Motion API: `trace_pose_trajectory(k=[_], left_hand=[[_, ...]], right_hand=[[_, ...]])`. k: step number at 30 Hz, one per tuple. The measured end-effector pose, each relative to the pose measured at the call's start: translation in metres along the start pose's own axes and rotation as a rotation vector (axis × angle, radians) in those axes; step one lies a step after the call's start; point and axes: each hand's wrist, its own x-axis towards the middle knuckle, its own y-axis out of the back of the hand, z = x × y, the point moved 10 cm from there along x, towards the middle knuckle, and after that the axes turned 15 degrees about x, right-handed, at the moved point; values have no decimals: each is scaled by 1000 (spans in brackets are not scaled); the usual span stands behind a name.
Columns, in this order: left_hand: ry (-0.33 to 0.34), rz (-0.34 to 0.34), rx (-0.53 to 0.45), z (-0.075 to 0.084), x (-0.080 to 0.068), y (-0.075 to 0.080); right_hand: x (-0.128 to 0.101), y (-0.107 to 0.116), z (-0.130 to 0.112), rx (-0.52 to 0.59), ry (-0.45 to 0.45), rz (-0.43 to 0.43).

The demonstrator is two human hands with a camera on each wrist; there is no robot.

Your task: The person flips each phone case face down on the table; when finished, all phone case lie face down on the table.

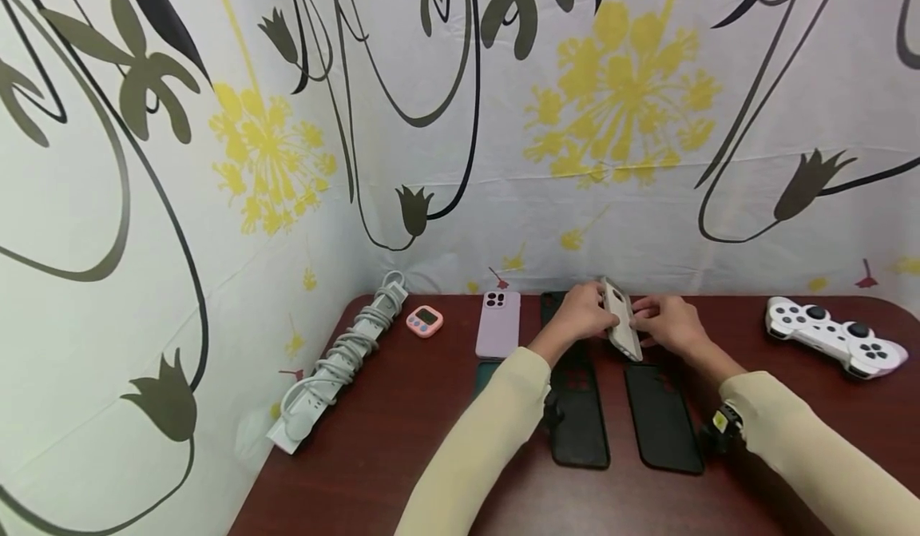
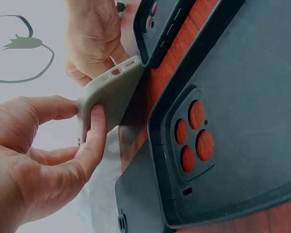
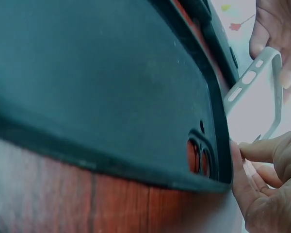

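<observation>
A pale beige phone case (image 1: 622,324) is tilted up on its edge between both hands, near the back of the table. My left hand (image 1: 584,312) pinches its left side, with thumb and fingers on the rim in the left wrist view. At the opposite side, my right hand (image 1: 670,324) pinches the case's edge; the right wrist view shows its fingertips at a lower corner. Just in front of them lie two dark phone cases: one with several camera holes (image 1: 579,420) and a black one (image 1: 663,420). Another dark case (image 1: 552,304) is partly hidden behind the left hand.
A lilac phone case (image 1: 497,327) lies left of the hands, with a green case (image 1: 485,375) below it, mostly covered by the left sleeve. Farther left are a pink timer (image 1: 424,321) and a cord-wrapped power strip (image 1: 341,360). A white game controller (image 1: 834,336) lies at right.
</observation>
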Motion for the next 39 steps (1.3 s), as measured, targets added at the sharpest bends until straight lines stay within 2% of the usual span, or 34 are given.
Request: trace_pose_trajectory(k=[7,14,24,27,30,34,37,39], left_hand=[[-12,-3,-46,-2,-4,2],[-46,-58,-209,5,-6,-6],[-43,-22,-199,12,-4,-9],[-53,-16,-215,15,-5,-11],[-57,-46,-300,16,-6,-16],[-62,-85,-403,19,-7,-23],[-64,-83,-402,20,-7,-24],[-54,-81,-389,20,-7,-26]], right_hand=[[0,-9,1,44,-27,-24],[0,-1,8,109,-75,-61],[1,-7,6,216,-149,-202],[3,-3,8,216,-181,-218],[4,4,6,181,-191,-223],[4,14,-1,69,-152,-217],[4,17,-6,51,-134,-204],[5,18,-8,84,-125,-196]])
